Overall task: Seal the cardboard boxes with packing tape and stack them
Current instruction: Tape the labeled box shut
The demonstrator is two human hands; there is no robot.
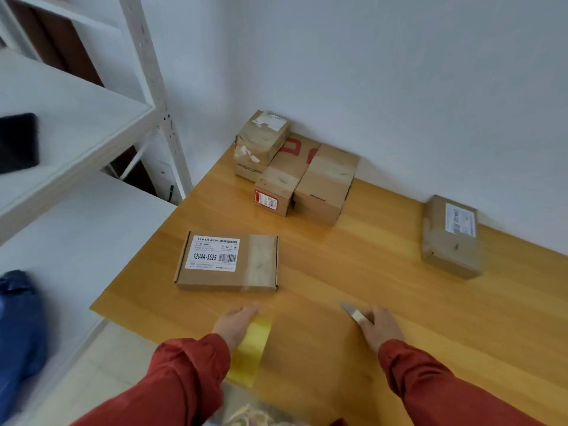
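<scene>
A flat cardboard box (227, 262) with a white label and a strip of tape across its right end lies on the wooden table (353, 287), just beyond my hands. My left hand (235, 325) holds a yellowish roll of packing tape (251, 348) near the table's front edge. My right hand (379, 329) grips a small utility knife (350, 310), blade pointing up and left. A cluster of several taped boxes (295, 173) sits at the back by the wall. One more taped box (451, 238) with a label lies at the right.
White metal shelving (76, 118) stands at the left with a black object (17, 142) on one shelf. A blue bag (18, 327) sits at lower left. White walls bound the table's back. Something pale and crumpled (246, 412) lies under my arms at the bottom.
</scene>
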